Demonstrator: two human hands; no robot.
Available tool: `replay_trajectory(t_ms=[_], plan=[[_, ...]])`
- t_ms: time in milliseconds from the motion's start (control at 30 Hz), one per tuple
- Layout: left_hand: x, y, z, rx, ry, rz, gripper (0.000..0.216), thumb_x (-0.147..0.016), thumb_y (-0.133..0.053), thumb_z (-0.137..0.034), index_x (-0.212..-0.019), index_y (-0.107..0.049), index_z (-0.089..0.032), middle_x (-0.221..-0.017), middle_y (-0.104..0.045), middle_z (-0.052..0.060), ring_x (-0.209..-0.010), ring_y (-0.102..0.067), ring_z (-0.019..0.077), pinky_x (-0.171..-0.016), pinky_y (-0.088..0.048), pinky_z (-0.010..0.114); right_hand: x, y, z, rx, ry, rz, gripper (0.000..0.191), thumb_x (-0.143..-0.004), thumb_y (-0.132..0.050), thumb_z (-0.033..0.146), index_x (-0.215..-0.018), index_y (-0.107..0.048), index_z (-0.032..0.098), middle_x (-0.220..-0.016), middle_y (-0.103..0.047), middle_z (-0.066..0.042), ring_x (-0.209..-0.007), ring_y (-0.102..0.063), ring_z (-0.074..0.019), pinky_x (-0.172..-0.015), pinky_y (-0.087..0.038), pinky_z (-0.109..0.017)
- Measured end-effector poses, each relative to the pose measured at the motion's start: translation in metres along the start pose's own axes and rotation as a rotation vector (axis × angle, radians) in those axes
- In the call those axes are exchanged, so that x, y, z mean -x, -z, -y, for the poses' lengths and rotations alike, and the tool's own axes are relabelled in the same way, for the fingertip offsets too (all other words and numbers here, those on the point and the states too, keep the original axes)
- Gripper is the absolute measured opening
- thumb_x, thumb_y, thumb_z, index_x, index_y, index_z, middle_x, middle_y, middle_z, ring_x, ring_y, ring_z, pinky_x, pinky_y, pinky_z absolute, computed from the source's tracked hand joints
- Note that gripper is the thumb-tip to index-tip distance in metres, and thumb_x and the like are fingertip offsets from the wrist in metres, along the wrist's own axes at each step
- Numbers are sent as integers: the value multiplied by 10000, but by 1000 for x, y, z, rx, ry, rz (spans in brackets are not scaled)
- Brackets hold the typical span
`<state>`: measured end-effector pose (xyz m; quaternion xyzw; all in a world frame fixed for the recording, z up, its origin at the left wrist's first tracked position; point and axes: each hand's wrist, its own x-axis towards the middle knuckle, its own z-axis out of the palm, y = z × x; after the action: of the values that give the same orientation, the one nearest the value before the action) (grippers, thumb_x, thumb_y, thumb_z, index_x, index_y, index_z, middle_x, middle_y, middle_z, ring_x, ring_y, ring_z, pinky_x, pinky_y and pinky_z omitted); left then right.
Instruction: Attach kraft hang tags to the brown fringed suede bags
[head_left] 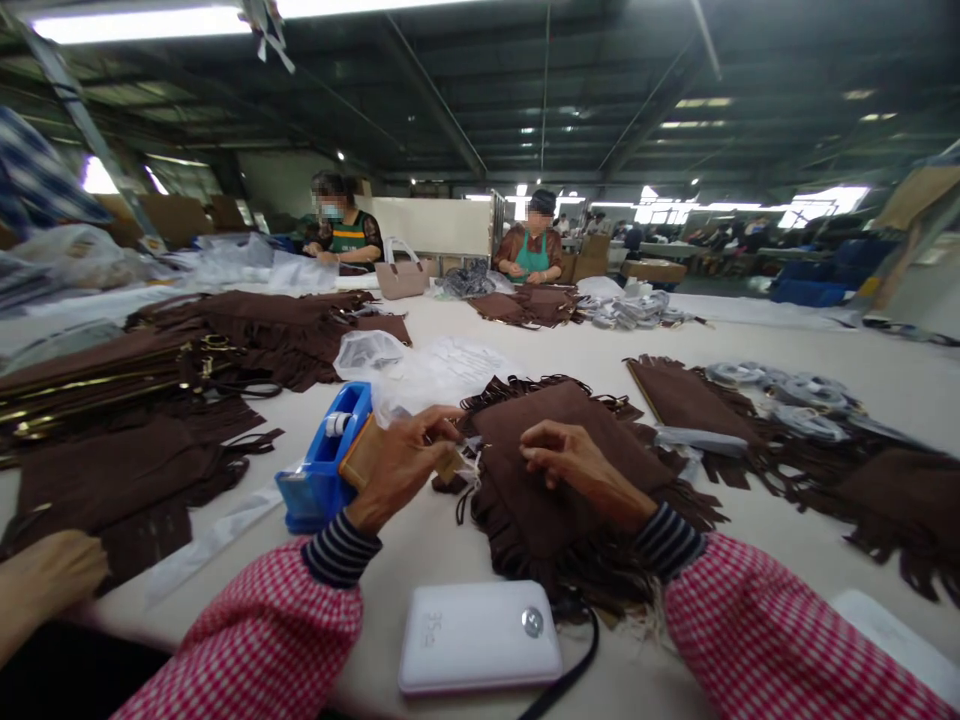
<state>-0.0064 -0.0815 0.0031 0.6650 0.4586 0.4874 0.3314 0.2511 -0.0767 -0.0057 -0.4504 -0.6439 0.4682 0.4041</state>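
My left hand [409, 462] is closed in a pinch on a small tan hang tag [448, 466] with white strings [471, 472], just left of a brown fringed bag [555, 450]. Above the middle of this bag hovers my right hand [577, 468], its fingers loosely curled and apart, with nothing visible in them. The bag lies flat, its fringe spread on the table. Beside my left wrist stands a blue tape dispenser [319, 490] with a brownish block-like part [362, 452] against it.
Near me lies a white power bank [480, 637] with a black cable. Brown fringed pieces [112, 470] are piled left; more bags and grey coiled straps [814, 395] lie right. Clear plastic [442, 370] sits behind. Another person's hand [56, 578] rests at left; two co-workers [532, 245] work across the table.
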Motion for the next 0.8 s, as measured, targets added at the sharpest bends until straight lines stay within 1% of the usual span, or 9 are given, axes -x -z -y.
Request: replay_trajectory(t_ms=[167, 267, 367, 433, 467, 567, 667, 733, 800], plan=[[21, 36, -15, -253, 30, -284, 391, -760, -638, -293, -1128, -715, -183, -942, -727, 44, -852, -672, 228, -801, -547, 341, 34, 79, -15, 213, -42, -224, 283, -744, -693, 381, -919, -709, 160, -800, -669, -39, -617, -554, -150, -490, -423, -253], [41, 48, -11, -558, 51, -326, 362, -823, -570, -357, -1121, -712, -208, -1009, -743, 69, -885, -668, 273, -850, -545, 422, 43, 127, -36, 400, -42, -362, 287, -727, -668, 396, -883, -723, 162, -837, -696, -61, -706, -597, -199, -588, -462, -302], [49, 46, -1, -820, -128, -179, 314, -870, -513, -379, -1054, -721, -232, -1138, -729, 97, -1076, -627, 345, -979, -475, 517, 42, 157, -47, 589, -24, -372, 279, -739, -635, 384, -864, -734, 155, -938, -732, -94, -886, -644, -259, -784, -489, -357], [44, 33, 2, -856, -200, -50, 295, -884, -513, -383, -1043, -716, -239, -1156, -719, 93, -1129, -614, 341, -1012, -451, 502, 36, 165, -47, 672, -36, -304, 302, -769, -613, 399, -880, -738, 147, -942, -735, -99, -906, -650, -269, -813, -478, -359], [39, 24, 2, -827, -177, 21, 303, -893, -512, -394, -1068, -706, -241, -1135, -721, 87, -1098, -633, 322, -986, -469, 473, 32, 165, -47, 701, -53, -260, 314, -782, -609, 413, -882, -737, 145, -920, -735, -96, -886, -653, -268, -795, -476, -354], [12, -9, -2, -668, -19, 227, 385, -909, -517, -452, -1182, -660, -221, -1102, -721, 86, -996, -673, 279, -871, -512, 390, 19, 163, -48, 778, -106, -190, 321, -769, -656, 432, -899, -734, 149, -918, -737, -98, -873, -657, -273, -760, -466, -338], [-19, -40, 1, -542, 83, 375, 434, -833, -625, -463, -1156, -649, -173, -1065, -717, 96, -919, -686, 265, -813, -519, 348, 9, 166, -60, 830, -105, -218, 400, -723, -722, 451, -996, -728, 158, -1035, -735, -123, -956, -658, -299, -803, -467, -349], [-35, -54, 8, -440, 271, 395, 482, -769, -700, -452, -1145, -622, -161, -893, -702, 54, -687, -669, 219, -634, -504, 308, 3, 172, -73, 813, -101, -212, 455, -705, -730, 491, -1013, -728, 156, -1023, -736, -127, -942, -665, -309, -792, -476, -361], [-45, -63, 16, -290, 475, 340, 589, -704, -766, -382, -1205, -556, -154, -782, -651, 2, -511, -592, 166, -494, -433, 272, -3, 179, -85, 765, -104, -198, 456, -682, -726, 525, -957, -741, 162, -946, -740, -112, -882, -671, -311, -736, -485, -366]])
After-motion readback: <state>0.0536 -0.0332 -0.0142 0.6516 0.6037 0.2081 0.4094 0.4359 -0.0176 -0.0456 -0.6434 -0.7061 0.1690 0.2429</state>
